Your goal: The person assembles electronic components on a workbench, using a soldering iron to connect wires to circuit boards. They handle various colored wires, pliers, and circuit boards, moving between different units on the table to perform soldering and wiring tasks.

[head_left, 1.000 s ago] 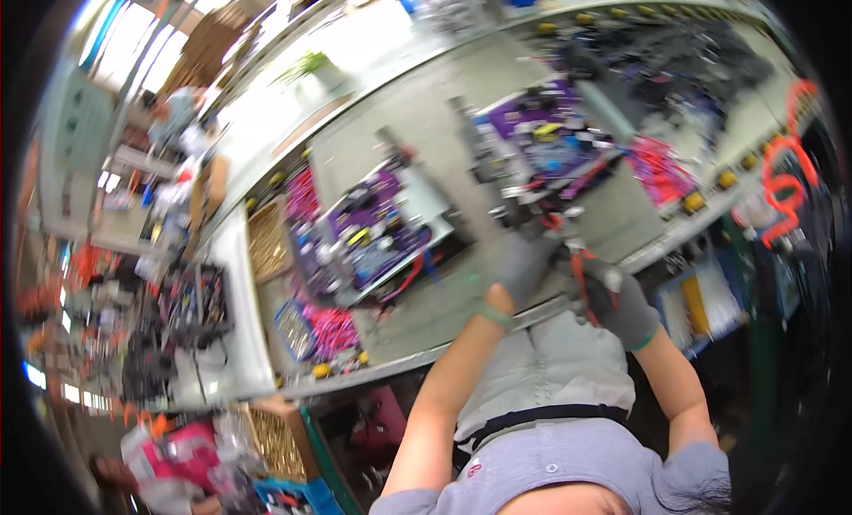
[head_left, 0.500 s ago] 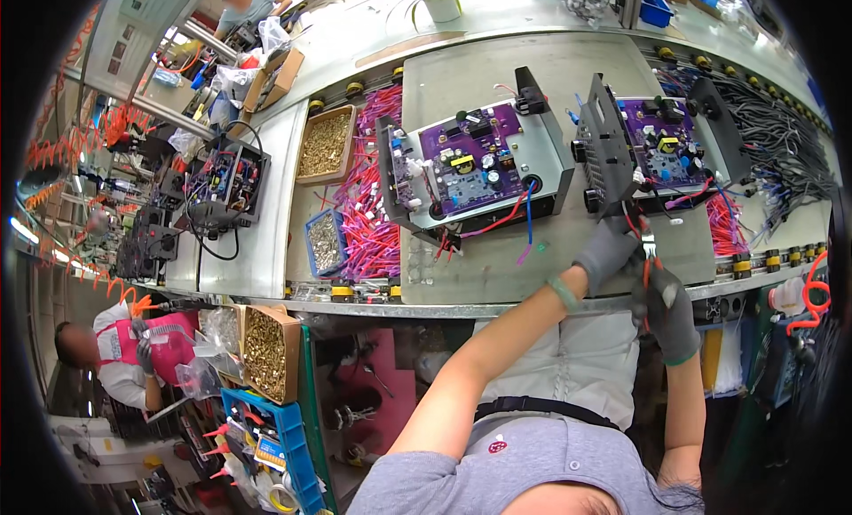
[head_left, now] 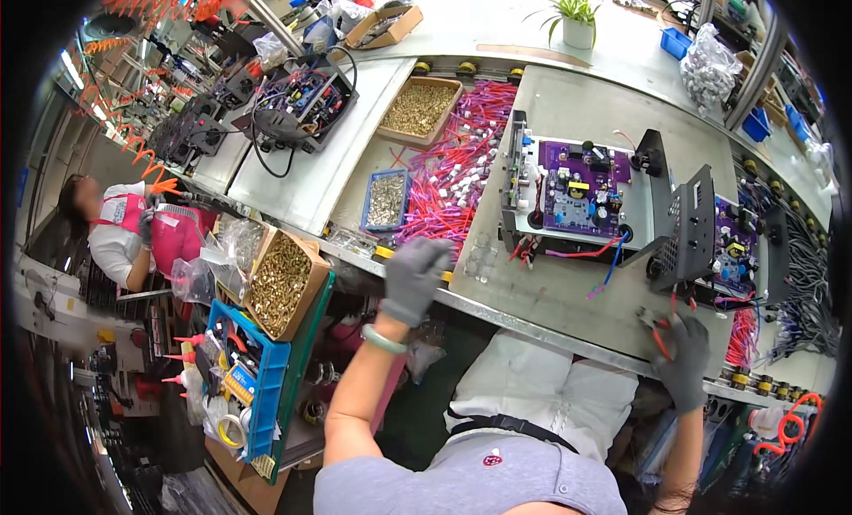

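My left hand (head_left: 415,281), in a grey glove, is over the bench's front edge beside a heap of pink and red wires (head_left: 444,200). Its fingers are loosely bent and somewhat blurred; nothing shows between them. My gloved right hand (head_left: 685,360) holds pliers with red handles (head_left: 661,339), jaws pointing up and left. Just beyond them stands a black-panelled device chassis (head_left: 690,235) with a purple circuit board (head_left: 735,240). A second open chassis (head_left: 519,182) with a purple board (head_left: 581,187) is to its left, red and blue wires (head_left: 611,265) hanging from its front.
Brass parts fill a cardboard tray (head_left: 424,110); silver parts lie in a blue tray (head_left: 387,201). Black cables (head_left: 803,293) are piled far right. A parts box (head_left: 282,280) and blue crate (head_left: 266,382) stand at left. Another person (head_left: 124,235) works beyond them.
My left hand has left the right-hand chassis and moved left to the wire heap. My right hand has drawn the pliers back from that chassis. The view has turned left.
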`<state>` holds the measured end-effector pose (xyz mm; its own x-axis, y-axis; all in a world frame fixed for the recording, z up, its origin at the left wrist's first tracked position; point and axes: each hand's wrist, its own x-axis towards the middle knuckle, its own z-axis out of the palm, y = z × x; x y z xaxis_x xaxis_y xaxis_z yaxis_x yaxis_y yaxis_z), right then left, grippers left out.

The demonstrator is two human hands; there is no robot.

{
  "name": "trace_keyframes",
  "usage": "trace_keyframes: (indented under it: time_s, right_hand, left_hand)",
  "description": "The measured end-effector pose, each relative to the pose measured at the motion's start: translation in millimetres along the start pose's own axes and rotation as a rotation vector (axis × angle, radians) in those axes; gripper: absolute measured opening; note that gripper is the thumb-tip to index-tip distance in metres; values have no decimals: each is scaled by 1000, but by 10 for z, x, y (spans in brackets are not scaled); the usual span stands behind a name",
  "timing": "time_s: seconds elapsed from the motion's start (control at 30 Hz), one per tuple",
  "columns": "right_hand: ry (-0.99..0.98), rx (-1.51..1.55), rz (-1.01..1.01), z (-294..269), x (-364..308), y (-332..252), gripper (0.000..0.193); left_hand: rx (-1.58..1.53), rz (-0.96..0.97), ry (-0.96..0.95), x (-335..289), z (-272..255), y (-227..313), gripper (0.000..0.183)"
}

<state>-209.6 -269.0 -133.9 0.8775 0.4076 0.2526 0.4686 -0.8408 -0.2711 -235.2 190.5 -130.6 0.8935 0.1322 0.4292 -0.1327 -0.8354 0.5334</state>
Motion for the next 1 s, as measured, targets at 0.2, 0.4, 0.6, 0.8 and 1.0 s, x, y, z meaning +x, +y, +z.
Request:
trace_keyframes:
  time_s: [0.2,0.4,0.6,0.8,1.0]
  right_hand:
    - [-91,9,-116,139,250,-153,60]
    - [-37,403,-61,-442,372,-323,32]
    - [-16,520,-72,-974,557,-316,26]
    - [278,333,-253,-1044,1781,-546,20]
    - [-501,-665,204,-446,3072,-123,30]
  left_hand:
    - [635,87,-415,150,-345,-765,42]
    - [-180,49,-347,455,307,-402,77]
    - [51,-93,-544,505,1340,-185,61]
    - [41,-221,-469,457,1383,170,105]
    - [-119,-191,-412,520,1681,649,87]
